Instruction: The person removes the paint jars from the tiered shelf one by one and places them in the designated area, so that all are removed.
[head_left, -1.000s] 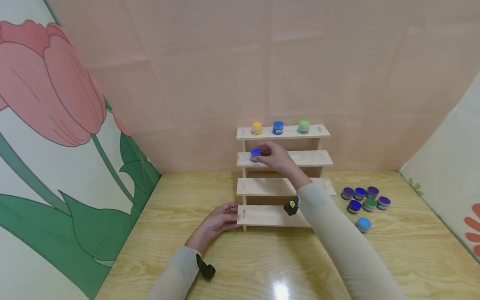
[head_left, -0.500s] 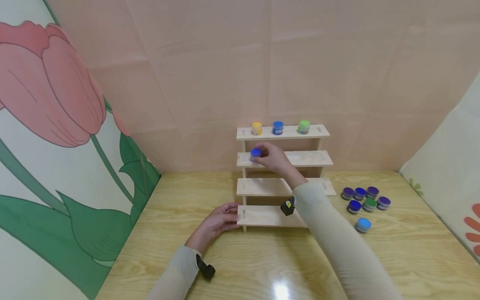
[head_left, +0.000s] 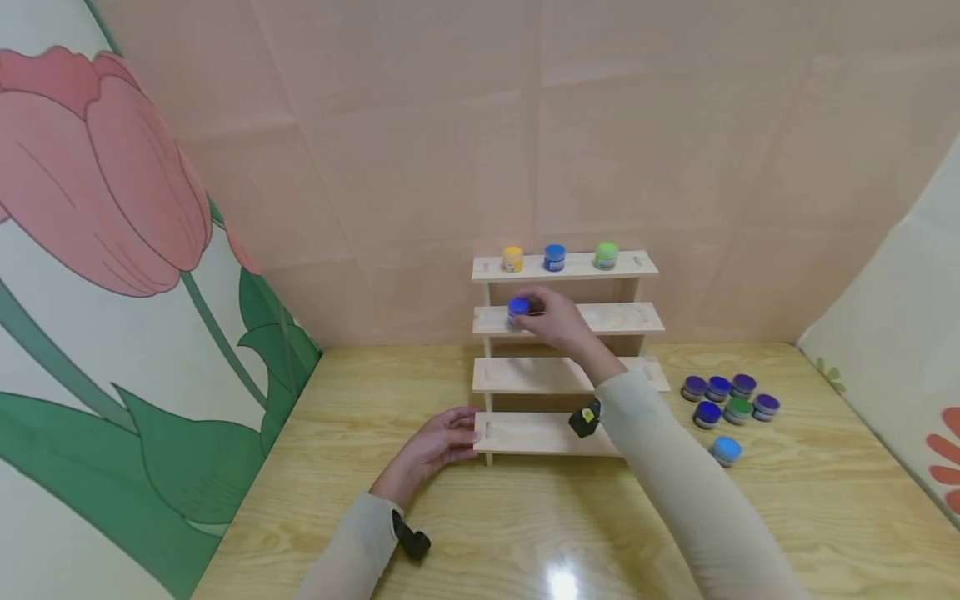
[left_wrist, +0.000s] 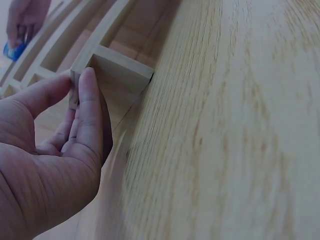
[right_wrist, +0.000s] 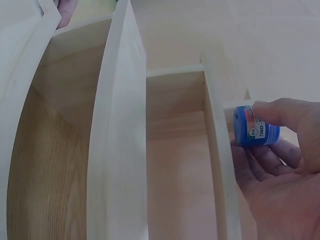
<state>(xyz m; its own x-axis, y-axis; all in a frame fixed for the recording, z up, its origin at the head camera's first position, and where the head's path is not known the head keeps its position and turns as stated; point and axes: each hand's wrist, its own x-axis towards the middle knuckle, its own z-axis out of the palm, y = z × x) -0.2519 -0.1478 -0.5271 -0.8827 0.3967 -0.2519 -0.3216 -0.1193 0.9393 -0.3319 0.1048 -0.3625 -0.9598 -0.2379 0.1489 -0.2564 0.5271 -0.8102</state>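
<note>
My right hand (head_left: pixel 558 321) pinches a small blue paint jar (head_left: pixel 517 311) between thumb and fingers, at the left part of the second shelf from the top of a stepped wooden rack (head_left: pixel 525 433). The right wrist view shows the jar (right_wrist: pixel 252 127) with a printed label, held right by the shelf edge; whether its base touches the board I cannot tell. With thumb and fingers, my left hand (head_left: pixel 435 446) grips the left end of the lowest shelf. That pinch on the shelf end (left_wrist: pixel 75 87) shows close up in the left wrist view.
On the top shelf stand a yellow jar (head_left: pixel 513 259), a blue jar (head_left: pixel 554 258) and a green jar (head_left: pixel 606 256). Right of the rack, several dark-lidded jars (head_left: pixel 717 388) cluster on the wooden table (head_left: pixel 360 383), with a light blue jar (head_left: pixel 726 451) nearer me.
Over the last half second my right hand has shifted the blue jar slightly to the right along the second shelf. My left hand keeps its grip on the lowest shelf.
</note>
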